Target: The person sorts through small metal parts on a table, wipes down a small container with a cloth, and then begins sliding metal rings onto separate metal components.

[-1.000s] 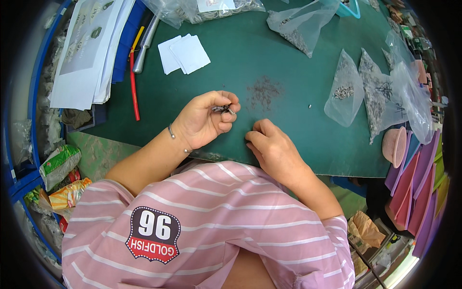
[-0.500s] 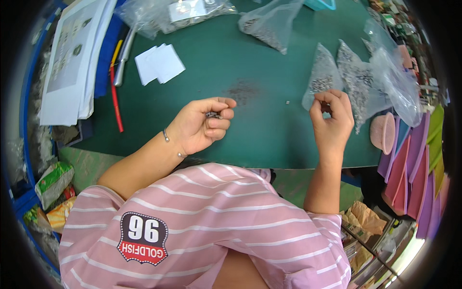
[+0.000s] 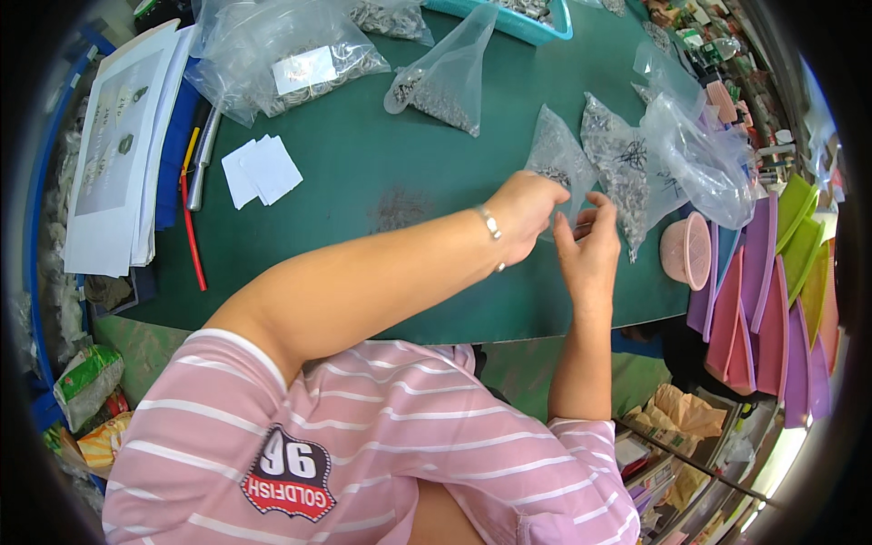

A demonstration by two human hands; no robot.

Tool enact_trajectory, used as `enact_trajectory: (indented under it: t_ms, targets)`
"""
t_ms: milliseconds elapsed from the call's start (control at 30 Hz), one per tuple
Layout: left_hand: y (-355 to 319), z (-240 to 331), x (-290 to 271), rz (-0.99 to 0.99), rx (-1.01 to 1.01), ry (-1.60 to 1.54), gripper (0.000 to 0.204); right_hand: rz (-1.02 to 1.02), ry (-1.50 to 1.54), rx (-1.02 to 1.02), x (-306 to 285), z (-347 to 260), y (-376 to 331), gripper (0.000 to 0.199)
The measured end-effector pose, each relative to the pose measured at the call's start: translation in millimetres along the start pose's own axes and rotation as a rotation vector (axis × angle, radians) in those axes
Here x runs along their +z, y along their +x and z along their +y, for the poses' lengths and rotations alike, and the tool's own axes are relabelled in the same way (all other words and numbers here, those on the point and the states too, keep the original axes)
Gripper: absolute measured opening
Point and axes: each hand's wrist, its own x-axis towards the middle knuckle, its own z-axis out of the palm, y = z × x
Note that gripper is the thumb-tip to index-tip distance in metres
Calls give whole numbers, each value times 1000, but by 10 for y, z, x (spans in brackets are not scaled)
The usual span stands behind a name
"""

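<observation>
My left hand (image 3: 530,216) has reached across to the right, over the near part of a clear bag (image 3: 555,145) of small grey metal pieces. Its fingers are curled, and whatever lies inside them is hidden from view. A bracelet circles that wrist. Close beside it is my right hand (image 3: 590,259), thumb and fingers apart and bent toward the left hand, with nothing plainly seen between them. Just right of the hands lies another clear bag (image 3: 619,163) filled with similar small pieces.
White paper squares (image 3: 262,171) and a red-yellow tool (image 3: 193,218) lie left. Behind are a bulky clear bag (image 3: 300,77), a pointed bag (image 3: 445,95) of pieces and a blue basket (image 3: 545,33). A pink cup (image 3: 686,252) and coloured bins (image 3: 767,300) stand at the right.
My left hand, which showed small dark metal pieces in its curled fingers, has moved right to meet my right hand. My right hand's pinch has loosened. The whole view has shifted.
</observation>
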Motion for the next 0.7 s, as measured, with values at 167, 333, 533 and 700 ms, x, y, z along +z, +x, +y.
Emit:
enact_trajectory:
  t_ms: [167, 333, 533, 700]
  targets:
    - [300, 330, -5, -205, 38, 224, 24, -42, 294, 58, 25, 175, 335, 15]
    - [-504, 866, -104, -117, 326, 282, 25, -42, 884, 286, -136, -212, 991, 14]
    - [-1386, 802, -1067, 195, 435, 381, 16, 61, 1431, 143, -66, -668, 1513, 16]
    - [-2187, 688, -1817, 452, 510, 399, 11, -103, 1220, 240, 365, -651, 1419, 20]
